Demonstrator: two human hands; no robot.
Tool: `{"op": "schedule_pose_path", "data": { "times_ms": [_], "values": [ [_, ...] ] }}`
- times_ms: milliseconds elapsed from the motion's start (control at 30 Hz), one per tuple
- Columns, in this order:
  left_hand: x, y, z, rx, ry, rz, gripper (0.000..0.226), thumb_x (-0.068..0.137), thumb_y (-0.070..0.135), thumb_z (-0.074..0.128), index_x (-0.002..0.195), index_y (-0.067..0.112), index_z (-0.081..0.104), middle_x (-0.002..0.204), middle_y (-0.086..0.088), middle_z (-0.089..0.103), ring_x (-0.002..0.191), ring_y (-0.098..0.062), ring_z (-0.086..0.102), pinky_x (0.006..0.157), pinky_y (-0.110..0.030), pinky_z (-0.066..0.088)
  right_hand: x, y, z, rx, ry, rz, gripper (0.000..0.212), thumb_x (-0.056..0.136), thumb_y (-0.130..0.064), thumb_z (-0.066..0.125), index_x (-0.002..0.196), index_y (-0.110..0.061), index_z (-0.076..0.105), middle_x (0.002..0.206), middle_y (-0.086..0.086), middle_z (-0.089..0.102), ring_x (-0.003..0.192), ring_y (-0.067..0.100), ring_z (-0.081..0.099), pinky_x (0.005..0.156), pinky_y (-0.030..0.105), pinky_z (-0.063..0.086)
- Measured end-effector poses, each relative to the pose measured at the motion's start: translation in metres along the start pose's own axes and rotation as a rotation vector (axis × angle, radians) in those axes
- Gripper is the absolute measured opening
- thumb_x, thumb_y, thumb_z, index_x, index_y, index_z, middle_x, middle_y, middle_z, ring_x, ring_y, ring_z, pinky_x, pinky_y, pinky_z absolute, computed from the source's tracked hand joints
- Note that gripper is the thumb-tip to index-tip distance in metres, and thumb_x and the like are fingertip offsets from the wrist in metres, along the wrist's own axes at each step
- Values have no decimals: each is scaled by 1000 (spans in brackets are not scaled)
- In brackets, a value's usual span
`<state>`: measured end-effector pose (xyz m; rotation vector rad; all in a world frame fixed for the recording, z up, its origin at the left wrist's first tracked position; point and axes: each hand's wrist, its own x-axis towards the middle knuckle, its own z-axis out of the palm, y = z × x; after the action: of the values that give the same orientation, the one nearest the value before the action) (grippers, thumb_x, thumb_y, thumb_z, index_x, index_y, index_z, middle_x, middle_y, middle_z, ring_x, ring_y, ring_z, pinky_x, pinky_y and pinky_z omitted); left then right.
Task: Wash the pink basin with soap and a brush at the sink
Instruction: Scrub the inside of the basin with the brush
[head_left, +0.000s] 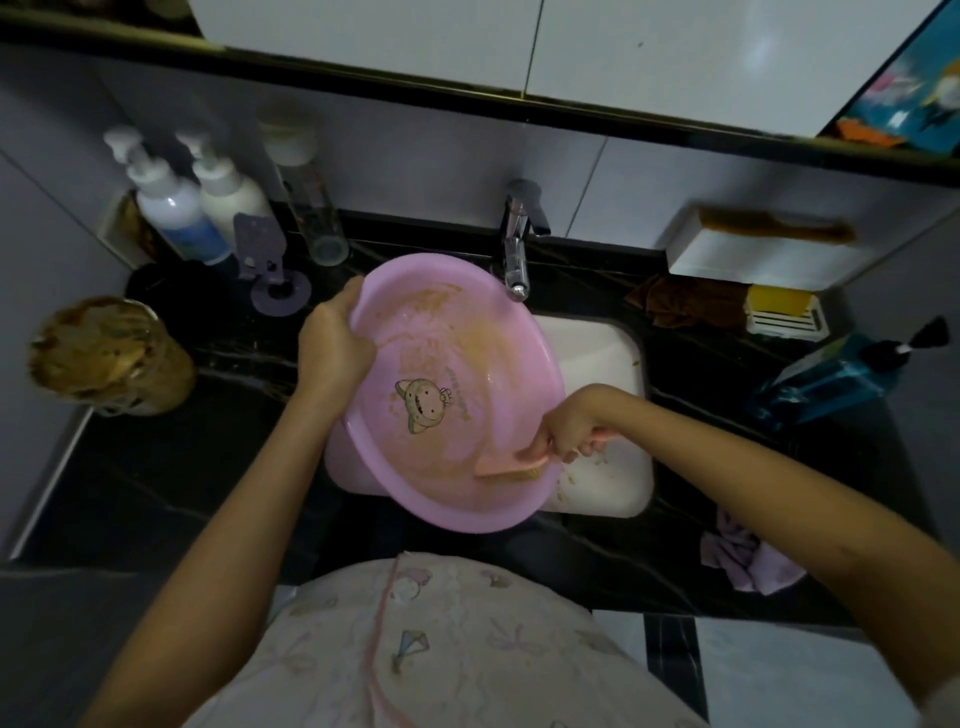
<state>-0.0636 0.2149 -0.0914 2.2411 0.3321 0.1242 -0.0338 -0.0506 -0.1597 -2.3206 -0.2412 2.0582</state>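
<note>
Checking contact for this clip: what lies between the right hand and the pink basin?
Head view: the brush, gripped in the right hand; its bristles rest on the pink basin inner wall.

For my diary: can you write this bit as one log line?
step: scrubbing | left hand: holds pink basin rim, tilted over sink | right hand: brush inside basin | tap: no water seen

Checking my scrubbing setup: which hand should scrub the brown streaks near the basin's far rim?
Right. The right hand already grips the brush inside the pink basin; the left hand is steadying the rim.
</note>
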Motion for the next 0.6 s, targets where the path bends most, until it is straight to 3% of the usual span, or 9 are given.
{"op": "schedule_pose_path", "data": {
  "times_ms": [67, 133, 200, 267, 367, 400, 467, 600],
  "values": [
    [1, -2, 0, -16, -26, 11, 74, 70, -18, 51, 136, 15, 48, 118, -14, 62, 104, -25, 58, 79, -26, 44, 11, 3, -18, 33, 183, 65, 45, 96, -19, 45, 141, -19, 42, 108, 4, 55, 62, 13, 50, 58, 23, 43],
    [3, -3, -1, -19, -60, 34, 74, 67, -17, 51, 131, 20, 54, 108, -11, 65, 97, -23, 61, 74, -27, 47, 13, 5, -38, 101, 429, 75, 52, 94, -45, 47, 131, -8, 50, 115, 5, 58, 92, 22, 59, 81, 29, 47],
    [6, -4, -4, -9, -61, 41, 73, 65, -16, 51, 127, 23, 56, 100, -10, 66, 91, -25, 62, 71, -31, 50, 11, 1, -55, 227, 716, 76, 63, 86, -64, 47, 124, -13, 55, 116, 8, 59, 103, 27, 57, 87, 31, 42],
    [6, -3, -4, -4, -67, 49, 72, 64, -16, 51, 124, 25, 57, 96, -10, 66, 88, -27, 63, 73, -36, 54, 10, -9, -62, 212, 945, 6, 61, 88, -65, 44, 122, -17, 57, 118, 9, 61, 104, 27, 58, 85, 30, 42],
    [8, -1, -6, -9, -74, 41, 70, 67, -17, 51, 125, 22, 57, 99, -10, 65, 90, -25, 61, 74, -34, 52, 13, -20, -59, -294, 1129, -143, 41, 101, -42, 33, 142, -33, 35, 123, 15, 55, 95, 28, 61, 77, 35, 50],
    [8, -1, -6, -6, -78, 40, 69, 68, -17, 52, 126, 21, 56, 100, -9, 65, 90, -24, 61, 73, -32, 50, 16, -20, -57, -356, 1144, -157, 43, 102, -36, 33, 145, -38, 27, 125, 15, 52, 96, 29, 61, 76, 35, 51],
    [8, -1, -8, 3, -82, 36, 69, 69, -18, 53, 128, 19, 55, 100, -8, 64, 90, -21, 59, 72, -28, 46, 15, -16, -50, -326, 1077, -53, 43, 102, -37, 31, 145, -35, 29, 126, 13, 52, 103, 30, 60, 80, 33, 46],
    [10, -1, -8, 15, -89, 39, 68, 70, -17, 53, 127, 19, 55, 102, -9, 64, 95, -23, 59, 75, -27, 44, 6, -10, -33, -90, 607, 210, 58, 96, -57, 33, 130, -13, 48, 125, 8, 56, 112, 26, 56, 99, 32, 41]
  ]
}}
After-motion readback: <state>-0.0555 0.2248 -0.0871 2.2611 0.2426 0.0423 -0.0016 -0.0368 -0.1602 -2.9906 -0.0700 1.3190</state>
